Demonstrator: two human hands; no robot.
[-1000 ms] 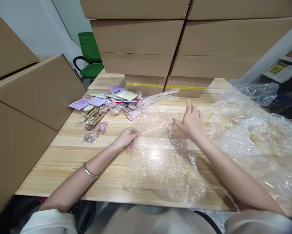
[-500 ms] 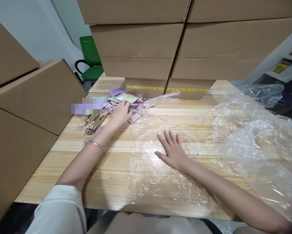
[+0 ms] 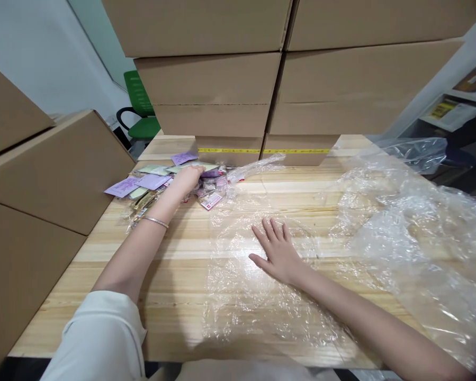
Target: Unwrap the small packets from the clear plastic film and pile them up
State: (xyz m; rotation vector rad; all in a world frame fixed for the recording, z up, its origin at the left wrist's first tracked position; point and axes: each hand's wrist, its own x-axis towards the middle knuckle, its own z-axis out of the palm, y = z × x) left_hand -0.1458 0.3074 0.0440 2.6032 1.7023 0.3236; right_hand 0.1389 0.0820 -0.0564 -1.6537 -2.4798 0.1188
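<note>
My left hand (image 3: 188, 179) reaches over a pile of small packets at the table's far left. It touches a pale green packet (image 3: 209, 165), but its fingers are mostly hidden, so I cannot tell whether it grips anything. Purple packets (image 3: 154, 181) and a small red-and-white packet (image 3: 211, 200) lie around it, with gold-coloured packets (image 3: 142, 202) partly behind the forearm. Fingers spread, my right hand (image 3: 279, 254) rests flat on a clear plastic sheet (image 3: 238, 301) laid over the wood and holds nothing.
Crumpled clear plastic (image 3: 404, 238) covers the table's right side. Large cardboard boxes (image 3: 206, 79) are stacked along the back, with more boxes (image 3: 59, 169) on the left. A green chair (image 3: 140, 106) stands behind, and a shelf (image 3: 452, 114) is at far right.
My left hand has moved slightly farther into the pile, and its fingers are now less visible. My right hand stays spread on the plastic sheet. The camera view has shifted a little.
</note>
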